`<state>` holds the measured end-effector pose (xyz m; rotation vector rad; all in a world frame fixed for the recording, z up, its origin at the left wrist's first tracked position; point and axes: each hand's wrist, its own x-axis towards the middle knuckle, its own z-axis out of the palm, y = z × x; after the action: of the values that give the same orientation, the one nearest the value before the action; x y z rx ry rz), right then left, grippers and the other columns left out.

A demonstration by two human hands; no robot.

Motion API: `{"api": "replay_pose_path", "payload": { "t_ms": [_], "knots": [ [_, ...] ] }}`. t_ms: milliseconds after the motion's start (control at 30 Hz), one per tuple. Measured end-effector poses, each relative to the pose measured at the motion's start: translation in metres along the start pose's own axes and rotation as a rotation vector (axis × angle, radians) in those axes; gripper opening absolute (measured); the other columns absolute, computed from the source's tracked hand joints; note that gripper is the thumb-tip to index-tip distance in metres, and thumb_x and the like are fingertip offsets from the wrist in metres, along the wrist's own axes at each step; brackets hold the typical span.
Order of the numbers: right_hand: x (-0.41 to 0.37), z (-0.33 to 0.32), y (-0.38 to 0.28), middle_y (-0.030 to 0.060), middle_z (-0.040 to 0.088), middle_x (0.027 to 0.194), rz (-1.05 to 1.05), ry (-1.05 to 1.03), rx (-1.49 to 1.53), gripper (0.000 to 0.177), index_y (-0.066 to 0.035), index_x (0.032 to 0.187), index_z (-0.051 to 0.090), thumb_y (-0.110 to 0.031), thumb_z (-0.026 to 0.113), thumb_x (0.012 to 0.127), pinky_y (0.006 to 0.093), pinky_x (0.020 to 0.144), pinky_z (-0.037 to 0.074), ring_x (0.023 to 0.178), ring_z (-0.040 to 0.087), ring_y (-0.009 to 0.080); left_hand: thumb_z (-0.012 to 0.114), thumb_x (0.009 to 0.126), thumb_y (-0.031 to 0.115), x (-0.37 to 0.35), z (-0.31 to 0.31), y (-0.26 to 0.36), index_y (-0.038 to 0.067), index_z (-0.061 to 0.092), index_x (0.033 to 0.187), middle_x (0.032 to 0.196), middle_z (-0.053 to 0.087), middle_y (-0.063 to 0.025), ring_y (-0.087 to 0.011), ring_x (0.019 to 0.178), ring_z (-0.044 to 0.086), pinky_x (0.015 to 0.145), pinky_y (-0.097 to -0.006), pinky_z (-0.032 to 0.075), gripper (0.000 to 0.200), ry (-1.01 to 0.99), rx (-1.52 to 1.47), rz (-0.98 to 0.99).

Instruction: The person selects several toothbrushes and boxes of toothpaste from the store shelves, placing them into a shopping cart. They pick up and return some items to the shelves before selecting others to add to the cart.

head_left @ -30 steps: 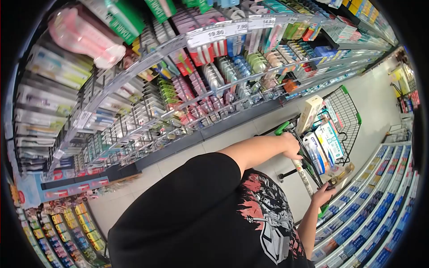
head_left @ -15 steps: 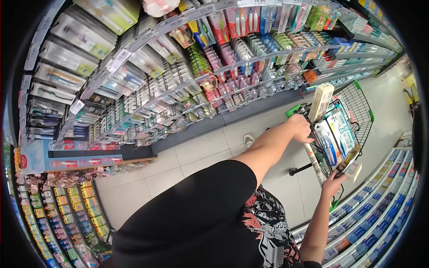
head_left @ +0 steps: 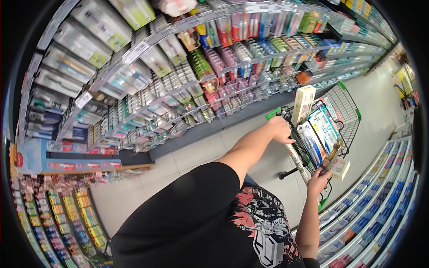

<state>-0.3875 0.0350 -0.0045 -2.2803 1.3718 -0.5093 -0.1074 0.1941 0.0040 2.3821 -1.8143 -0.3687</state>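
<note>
My left hand (head_left: 280, 129) is closed around the handle bar (head_left: 296, 157) of a shopping cart (head_left: 351, 111) with green corners. In my right hand (head_left: 318, 181), at the bar's other end, is a dark and gold item (head_left: 330, 156), too small to identify. A cream box (head_left: 340, 169) sits just beyond those fingers; whether they touch it is unclear. Inside the cart, a tall cream box (head_left: 304, 105) stands upright near my left hand. Beside it lie a blue and white package (head_left: 313, 140) and a white and teal pack (head_left: 325, 126).
Shelves of hanging toothbrush packs (head_left: 243, 56) run along the far side. Racks of boxed goods (head_left: 371, 196) curve along the lower right, and a rack of yellow packs (head_left: 89, 214) stands at the lower left. Pale floor tiles (head_left: 196, 152) show between them.
The view has shifted, so both hands and the cart appear further left. The small cream box by my right hand shows more fully. Both hands keep their holds.
</note>
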Motion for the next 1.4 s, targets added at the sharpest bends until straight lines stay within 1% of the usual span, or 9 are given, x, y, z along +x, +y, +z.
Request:
{"api": "replay_pose_path", "payload": {
  "t_ms": [300, 467, 600, 700, 867, 1167, 1300, 1367, 1400],
  "knots": [
    [-0.036, 0.007, 0.004, 0.0246, 0.069, 0.102, 0.020, -0.138, 0.128, 0.041, -0.001, 0.130, 0.044, -0.032, 0.054, 0.105, 0.0423, 0.066, 0.056, 0.072, 0.072, 0.0317, 0.041, 0.091, 0.075, -0.039, 0.011, 0.000, 0.011, 0.079, 0.075, 0.079, 0.075, -0.0120, -0.0310, 0.079, 0.073, 0.069, -0.0414, 0.056, 0.077, -0.035, 0.043, -0.088],
    [-0.054, 0.009, 0.007, 0.0244, 0.069, 0.108, 0.026, -0.188, 0.070, 0.044, -0.002, 0.134, 0.041, -0.034, 0.052, 0.106, 0.0440, 0.070, 0.057, 0.083, 0.073, 0.0346, 0.044, 0.090, 0.070, -0.069, 0.025, 0.009, 0.010, 0.076, 0.069, 0.074, 0.073, -0.0094, -0.0283, 0.080, 0.069, 0.088, -0.0409, 0.041, 0.071, 0.121, 0.057, -0.246],
    [-0.079, 0.001, -0.005, 0.0239, 0.069, 0.109, 0.015, -0.213, 0.062, 0.046, -0.003, 0.138, 0.038, -0.035, 0.050, 0.107, 0.0437, 0.070, 0.057, 0.082, 0.073, 0.0346, 0.045, 0.092, 0.063, -0.093, 0.033, 0.014, 0.010, 0.076, 0.069, 0.071, 0.072, -0.0100, -0.0289, 0.078, 0.067, 0.088, -0.0427, 0.041, 0.065, 0.222, 0.077, -0.252],
    [-0.096, -0.002, -0.007, 0.0239, 0.070, 0.109, 0.005, -0.209, 0.059, 0.048, -0.003, 0.139, 0.036, -0.036, 0.049, 0.107, 0.0434, 0.068, 0.057, 0.081, 0.074, 0.0349, 0.043, 0.093, 0.063, -0.108, 0.033, 0.018, 0.012, 0.077, 0.071, 0.075, 0.074, -0.0092, -0.0269, 0.082, 0.068, 0.097, -0.0436, 0.037, 0.065, 0.125, 0.060, -0.276],
    [-0.124, 0.003, -0.006, 0.0259, 0.070, 0.104, -0.007, -0.204, 0.151, 0.048, 0.000, 0.139, 0.035, -0.031, 0.051, 0.107, 0.0421, 0.065, 0.058, 0.079, 0.074, 0.0344, 0.045, 0.093, 0.062, -0.139, 0.041, 0.014, 0.012, 0.074, 0.064, 0.066, 0.070, -0.0089, -0.0272, 0.071, 0.066, 0.083, -0.0426, 0.040, 0.065, 0.195, 0.049, -0.207],
    [-0.189, 0.009, -0.016, 0.0209, 0.068, 0.095, 0.012, -0.146, 0.178, 0.043, 0.000, 0.130, 0.045, -0.032, 0.057, 0.105, 0.0396, 0.061, 0.057, 0.071, 0.071, 0.0294, 0.044, 0.098, 0.057, -0.199, 0.051, 0.012, 0.011, 0.073, 0.064, 0.067, 0.070, -0.0085, -0.0274, 0.077, 0.065, 0.087, -0.0431, 0.040, 0.064, 0.132, -0.018, -0.140],
    [-0.224, 0.010, -0.035, 0.0198, 0.069, 0.095, 0.016, -0.074, 0.182, 0.041, 0.000, 0.126, 0.047, -0.034, 0.056, 0.105, 0.0390, 0.060, 0.056, 0.072, 0.071, 0.0286, 0.051, 0.094, 0.064, -0.236, 0.061, -0.005, 0.010, 0.069, 0.076, 0.072, 0.069, -0.0064, -0.0269, 0.080, 0.062, 0.087, -0.0421, 0.041, 0.059, 0.300, -0.088, 0.028],
    [-0.242, 0.010, -0.037, 0.0150, 0.067, 0.094, -0.011, -0.030, 0.158, 0.039, -0.002, 0.124, 0.048, -0.035, 0.055, 0.106, 0.0372, 0.062, 0.053, 0.072, 0.067, 0.0247, 0.058, 0.092, 0.059, -0.254, 0.077, -0.022, 0.011, 0.065, 0.080, 0.076, 0.066, -0.0041, -0.0266, 0.081, 0.061, 0.085, -0.0406, 0.042, 0.049, 0.491, -0.104, 0.416],
    [-0.250, 0.009, -0.041, 0.0155, 0.066, 0.097, 0.016, -0.044, 0.141, 0.039, -0.001, 0.124, 0.048, -0.035, 0.055, 0.106, 0.0386, 0.064, 0.053, 0.076, 0.067, 0.0258, 0.064, 0.090, 0.055, -0.264, 0.077, -0.028, 0.014, 0.062, 0.080, 0.077, 0.062, -0.0023, -0.0255, 0.081, 0.060, 0.082, -0.0398, 0.042, 0.042, 0.560, -0.109, 0.488]
  ]
}}
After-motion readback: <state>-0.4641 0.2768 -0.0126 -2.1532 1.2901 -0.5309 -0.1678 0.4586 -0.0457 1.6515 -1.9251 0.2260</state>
